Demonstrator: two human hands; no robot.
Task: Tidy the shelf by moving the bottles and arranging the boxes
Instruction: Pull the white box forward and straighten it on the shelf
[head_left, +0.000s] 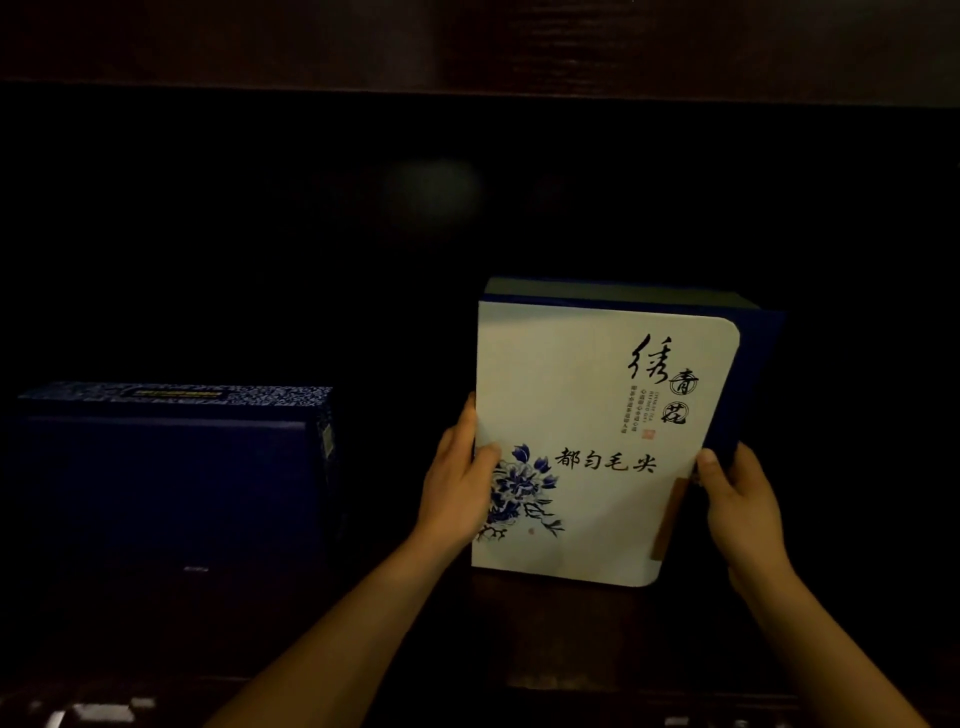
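Observation:
A white-fronted tea box (587, 395) with blue sides, black calligraphy and a blue flower print stands upright on the dark shelf, right of centre. My left hand (457, 483) grips its left edge, thumb on the front. My right hand (737, 499) grips its right edge, thumb on the front. A dark blue box (171, 467) with a patterned top sits on the shelf at the left, apart from the white box. No bottles show.
The shelf interior is very dark; its back wall cannot be made out. A dark wooden board (467, 47) spans the top. The shelf's front edge (519, 691) runs along the bottom, with blurred pale shapes at lower left (98, 712).

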